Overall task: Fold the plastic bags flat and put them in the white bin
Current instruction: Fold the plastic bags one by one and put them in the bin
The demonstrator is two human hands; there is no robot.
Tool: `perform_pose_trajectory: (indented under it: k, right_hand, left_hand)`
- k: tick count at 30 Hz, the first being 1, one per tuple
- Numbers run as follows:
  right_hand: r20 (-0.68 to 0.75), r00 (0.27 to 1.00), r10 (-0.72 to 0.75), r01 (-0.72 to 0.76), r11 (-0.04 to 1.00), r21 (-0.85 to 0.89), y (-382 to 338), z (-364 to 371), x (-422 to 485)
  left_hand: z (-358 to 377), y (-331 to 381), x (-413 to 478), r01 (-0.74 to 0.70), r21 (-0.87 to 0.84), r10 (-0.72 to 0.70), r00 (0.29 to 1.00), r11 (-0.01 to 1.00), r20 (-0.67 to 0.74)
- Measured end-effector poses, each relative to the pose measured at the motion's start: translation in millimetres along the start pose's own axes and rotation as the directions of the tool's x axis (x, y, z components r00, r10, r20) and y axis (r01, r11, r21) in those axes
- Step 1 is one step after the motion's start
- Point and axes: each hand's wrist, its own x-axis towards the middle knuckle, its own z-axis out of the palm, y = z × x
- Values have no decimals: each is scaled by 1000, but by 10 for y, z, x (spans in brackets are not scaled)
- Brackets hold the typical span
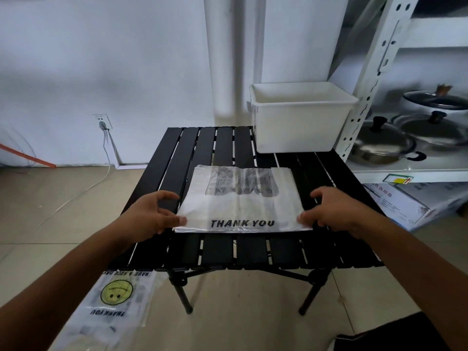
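Note:
A white plastic bag (240, 201) printed "THANK YOU" lies folded over on the black slatted table (192, 148). My left hand (154, 214) pinches its near left corner and my right hand (334, 209) pinches its near right corner. The white bin (298, 130) stands at the table's far right corner, and its inside looks bare as far as I can see. Another plastic bag (114, 305) with a yellow smiley face hangs below the table's near left edge, under my left forearm.
A white metal shelf (374, 72) stands right of the table with pots and lids (387, 143) on it. A cardboard box (405, 203) sits under the shelf. A wall socket with a cable (102, 125) is at the left. The floor is tiled.

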Motion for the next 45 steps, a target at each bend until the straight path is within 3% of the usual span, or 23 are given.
perform_pose_trajectory:
  k: [5, 7, 9, 10, 11, 13, 15, 16, 18, 20, 23, 32, 37, 41, 45]
  right_hand:
    - [-59, 997, -47, 42, 996, -80, 27, 53, 40]
    - [-65, 996, -53, 44, 990, -136, 4, 61, 24]
    - [-73, 994, -76, 56, 968, -245, -32, 56, -18]
    - [-105, 987, -120, 82, 948, -306, -64, 64, -56]
    - [-156, 967, -200, 136, 928, -347, -105, 92, -113]
    - [-218, 857, -466, 358, 845, -396, -191, 224, -240]
    - [-50, 751, -659, 563, 678, -473, -244, 399, -324]
    - [86, 740, -667, 613, 617, -493, -236, 482, -320]
    - [299, 807, -509, 581, 591, -560, -143, 569, -254]
    - [334, 868, -368, 495, 573, -653, -25, 534, -202]
    - [301, 908, -290, 417, 581, -699, 44, 428, -202]
    - [277, 813, -512, 574, 629, -525, 7, 316, -387]
    - [312, 743, -592, 655, 547, -521, 29, 353, -465]
    - [296, 708, -641, 653, 435, -620, 13, 394, -551]
    - [276, 704, -655, 618, 373, -692, -18, 404, -590]
  left_hand:
    - [-1, 15, 2, 93, 133, -85, 994, 987, -65]
    - [100, 26, -52, -7, 341, 88, 971, 940, -224]
    - [344, 88, -193, -183, 577, 424, 848, 796, -317]
    - [503, 145, -274, -271, 645, 528, 813, 715, -244]
    - [664, 191, -328, -340, 684, 552, 826, 645, -110]
    - [945, 177, -320, -427, 747, 453, 871, 511, 188]
    - [1083, 118, -241, -464, 779, 359, 874, 422, 327]
    - [1094, 94, -198, -472, 781, 353, 871, 410, 341]
    - [1073, 67, -161, -476, 787, 346, 869, 393, 352]
    - [1039, 41, -158, -473, 796, 334, 871, 378, 359]
    - [1006, 18, -170, -461, 791, 333, 878, 401, 343]
    - [1044, -6, -290, -456, 795, 437, 857, 399, 273]
    - [944, -226, -462, -486, 813, 516, 810, 322, 280]
    - [916, -367, -518, -451, 830, 545, 808, 328, 223]
    - [961, -321, -525, -476, 809, 631, 756, 344, 177]
